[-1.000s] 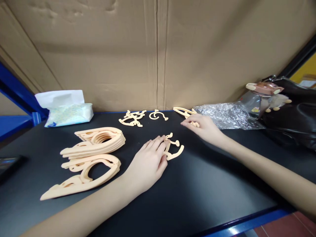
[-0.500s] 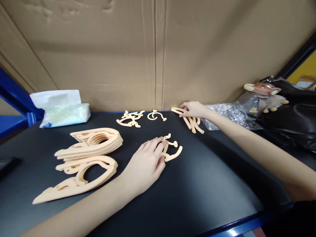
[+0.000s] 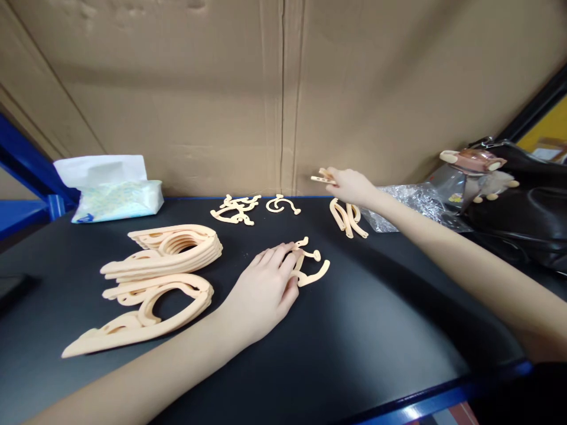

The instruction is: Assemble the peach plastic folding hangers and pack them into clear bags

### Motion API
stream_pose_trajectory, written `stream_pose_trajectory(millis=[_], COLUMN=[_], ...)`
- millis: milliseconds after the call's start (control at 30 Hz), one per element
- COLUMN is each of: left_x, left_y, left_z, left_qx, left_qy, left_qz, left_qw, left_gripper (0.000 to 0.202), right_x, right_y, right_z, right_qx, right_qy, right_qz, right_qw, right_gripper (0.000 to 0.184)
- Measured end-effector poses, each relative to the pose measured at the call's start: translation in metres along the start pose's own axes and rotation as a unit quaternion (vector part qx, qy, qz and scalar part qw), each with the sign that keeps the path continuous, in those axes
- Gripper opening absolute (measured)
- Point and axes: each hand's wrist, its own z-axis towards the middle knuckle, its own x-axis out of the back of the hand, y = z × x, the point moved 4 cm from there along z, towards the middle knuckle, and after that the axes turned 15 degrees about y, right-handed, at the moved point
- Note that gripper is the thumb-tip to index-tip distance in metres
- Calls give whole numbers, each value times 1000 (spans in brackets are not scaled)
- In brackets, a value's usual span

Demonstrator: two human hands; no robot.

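The table [image 3: 354, 354] bears two beige stacks [image 3: 207, 251] beside one left hand [image 3: 267, 289].

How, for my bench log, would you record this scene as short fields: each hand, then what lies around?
Left hand: palm down, partly covering small curved parts
Right hand: raised, pinching pale pieces
Below right hand: curved strips on the table
Table's back edge: small pile, single hook right of it
Left side: two stacks of pale frames, tissue pack behind
Right side: clear plastic, black bag
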Motion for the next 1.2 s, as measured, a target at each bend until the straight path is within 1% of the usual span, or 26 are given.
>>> stream_pose_trajectory(millis=[67, 100, 167, 233, 333, 400, 467, 600, 733, 833, 900, 1000, 1100, 1200], left_x=[0, 0, 0, 0, 1, 1, 1, 0, 1, 0, 0, 0, 1, 3], left_y=[0, 0, 0, 0, 1, 1, 1, 0, 1, 1, 0, 0, 0, 3], left_z=[0, 0, 0, 0, 0, 0, -1, -1, -1, -1, -2, -2, -2, -2], left_qx=[2, 3, 3, 4, 4, 4, 3, 5, 2, 2, 3, 3, 0, -17], left_qy=[-3, -4, -6, -5, -4, -4, -4, -5, -5, -3, 0, 3, 4, -5], left_qz=[-1, -2, -4, -5, -5, -5, -5, -5, -7, -9, -13, -23, -40, -63], left_qw=[1000, 1000, 1000, 1000, 1000, 1000, 1000, 1000, 1000, 1000, 1000, 1000, 999, 998], left_gripper=[42, 41, 41, 40, 40, 40, 40, 40, 40, 41, 40, 40, 38, 37], right_x=[14, 19, 24, 22, 13, 8, 4, -1, -5, -7, -6, 0, 8, 12], right_y=[8, 12, 19, 23, 25, 25, 24, 17, 6, 1, 2, 6, 4, -11], right_z=[-6, -10, -20, -30, -40, -43, -43, -42, -41, -40, -39, -39, -47, -66], right_qx=[-36, -55, -85, -101, -99, -95, -95, -93, -95, -106, -111, -113, -98, -57], right_qy=[10, 6, -25, -73, -135, -155, -160, -144, -125, -111, -94, -47, -14, -19], right_qz=[-13, -20, -30, -30, -14, -5, 3, 12, 26, 44, 52, 65, 105, 188], right_qw=[999, 998, 996, 992, 986, 983, 983, 985, 987, 987, 988, 990, 990, 980], right_gripper=[32, 32, 32, 33, 36, 38, 39, 37, 30, 31, 32, 30, 38, 37])
